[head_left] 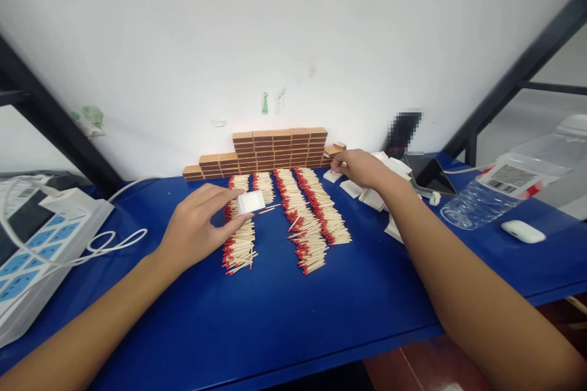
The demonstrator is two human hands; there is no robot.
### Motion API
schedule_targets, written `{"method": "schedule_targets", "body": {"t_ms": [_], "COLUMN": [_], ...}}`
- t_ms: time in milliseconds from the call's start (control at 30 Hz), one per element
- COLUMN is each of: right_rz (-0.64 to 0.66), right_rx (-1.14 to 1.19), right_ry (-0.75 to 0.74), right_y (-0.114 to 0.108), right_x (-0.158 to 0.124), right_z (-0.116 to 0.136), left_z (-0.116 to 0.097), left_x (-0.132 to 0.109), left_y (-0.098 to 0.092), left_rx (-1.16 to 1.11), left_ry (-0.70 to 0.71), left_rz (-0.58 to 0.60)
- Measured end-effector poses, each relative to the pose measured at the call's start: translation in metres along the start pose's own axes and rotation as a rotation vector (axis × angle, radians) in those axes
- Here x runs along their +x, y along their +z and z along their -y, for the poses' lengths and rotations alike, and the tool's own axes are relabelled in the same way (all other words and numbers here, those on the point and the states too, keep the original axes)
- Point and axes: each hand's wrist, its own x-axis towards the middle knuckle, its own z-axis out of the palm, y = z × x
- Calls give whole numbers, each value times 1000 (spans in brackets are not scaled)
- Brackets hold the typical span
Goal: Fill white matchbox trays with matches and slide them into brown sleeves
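So here's the bench: a blue table (275,317) with four long rows of red-tipped matches (298,214) laid out down the middle, heads mostly on the left of each row.

The left hand (197,226) has a white matchbox tray (250,201) pinched between thumb and fingertips. The fingers are closed on its near edge, and it sits right over the top end of the leftmost row (239,238), touching or just above the sticks. A couple of loose matches lie just beside it.

The right hand (362,170) is stretched further back, fingers curled down with the tips at a small white tray (332,176) near the far end of the rows. I honestly can't tell if it's actually gripping it or only touching it. Just beside that hand there's a heap of more empty white trays (380,195).

Against the wall at the back is a stepped stack of brown matchbox sleeves (275,149) — looks like a little brick wall.

Other stuff: a power strip (27,256) with a white cable (110,241) on the left, and on the right a dark phone (428,172), a clear plastic bottle (486,195) lying on its side and a white earbud case (523,231).
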Motion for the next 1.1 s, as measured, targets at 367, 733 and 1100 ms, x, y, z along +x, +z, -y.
{"method": "schedule_targets", "body": {"t_ms": [367, 733, 1100], "right_rz": [34, 64, 131], "right_rx": [-64, -92, -160], "right_ry": [-19, -66, -62], "right_y": [8, 3, 0], "right_x": [4, 3, 2], "right_z": [1, -7, -3], "left_z": [0, 3, 8], "left_x": [-2, -3, 0], "left_y": [0, 1, -4], "left_rx": [-8, -7, 30], "left_ry": [6, -9, 2], "left_rz": [18, 22, -18]}}
